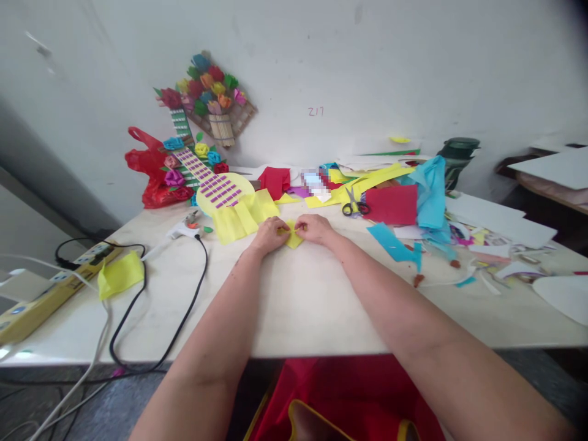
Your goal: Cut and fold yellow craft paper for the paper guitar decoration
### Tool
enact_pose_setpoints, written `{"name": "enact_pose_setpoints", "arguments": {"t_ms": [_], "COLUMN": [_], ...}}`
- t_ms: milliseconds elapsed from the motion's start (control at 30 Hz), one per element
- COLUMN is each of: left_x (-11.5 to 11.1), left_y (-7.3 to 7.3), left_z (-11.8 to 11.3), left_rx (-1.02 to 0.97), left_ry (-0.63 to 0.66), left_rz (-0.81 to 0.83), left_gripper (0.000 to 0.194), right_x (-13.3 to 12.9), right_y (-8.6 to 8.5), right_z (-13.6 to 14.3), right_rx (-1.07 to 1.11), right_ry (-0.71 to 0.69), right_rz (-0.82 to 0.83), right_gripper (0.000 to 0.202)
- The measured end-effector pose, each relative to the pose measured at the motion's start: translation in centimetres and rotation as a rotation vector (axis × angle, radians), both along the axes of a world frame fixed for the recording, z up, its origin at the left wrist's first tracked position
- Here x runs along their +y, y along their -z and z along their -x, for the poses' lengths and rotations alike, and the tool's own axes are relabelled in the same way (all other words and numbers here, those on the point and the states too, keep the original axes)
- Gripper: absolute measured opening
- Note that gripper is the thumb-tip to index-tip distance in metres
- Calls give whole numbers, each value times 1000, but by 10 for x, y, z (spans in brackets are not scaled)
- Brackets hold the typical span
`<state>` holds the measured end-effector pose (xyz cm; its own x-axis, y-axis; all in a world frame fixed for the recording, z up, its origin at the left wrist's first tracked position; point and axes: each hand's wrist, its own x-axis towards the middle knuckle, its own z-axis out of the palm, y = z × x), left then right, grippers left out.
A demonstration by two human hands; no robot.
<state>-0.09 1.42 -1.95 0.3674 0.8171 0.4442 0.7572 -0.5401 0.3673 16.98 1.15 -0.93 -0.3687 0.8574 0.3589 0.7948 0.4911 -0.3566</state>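
A small piece of yellow crepe paper (294,237) lies between my hands on the white table (316,306). My left hand (272,234) pinches its left side, fingers closed. On its right side my right hand (316,229) does the same, fingertips pressed together. Parts of the paper are hidden under the fingers. Larger yellow crepe sheets (235,222) rest just beyond my left hand, partly against a round cream-coloured piece with purple bars (225,190). Black-handled scissors (355,205) lie beyond my right hand.
A hot glue gun (184,228) with a black cord sits left, near a yellow power strip (68,278) and another yellow piece (121,274). Paper flowers (211,86) lean on the wall. Red paper (390,205), blue paper (429,193) and scraps cover the right side.
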Motion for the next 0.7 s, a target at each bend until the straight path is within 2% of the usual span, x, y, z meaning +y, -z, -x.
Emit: {"name": "enact_pose_setpoints", "arguments": {"t_ms": [167,700], "left_x": [1,1], "left_y": [1,1], "left_z": [0,-1], "left_rx": [-15,-53], "left_ry": [-2,-12], "left_rz": [15,64], "left_gripper": [16,20], "right_x": [0,3], "right_y": [0,1], "right_z": [-1,-3], "right_rx": [25,-9], "right_ry": [-20,-61], "right_rz": [94,91], "right_gripper": [14,15]}}
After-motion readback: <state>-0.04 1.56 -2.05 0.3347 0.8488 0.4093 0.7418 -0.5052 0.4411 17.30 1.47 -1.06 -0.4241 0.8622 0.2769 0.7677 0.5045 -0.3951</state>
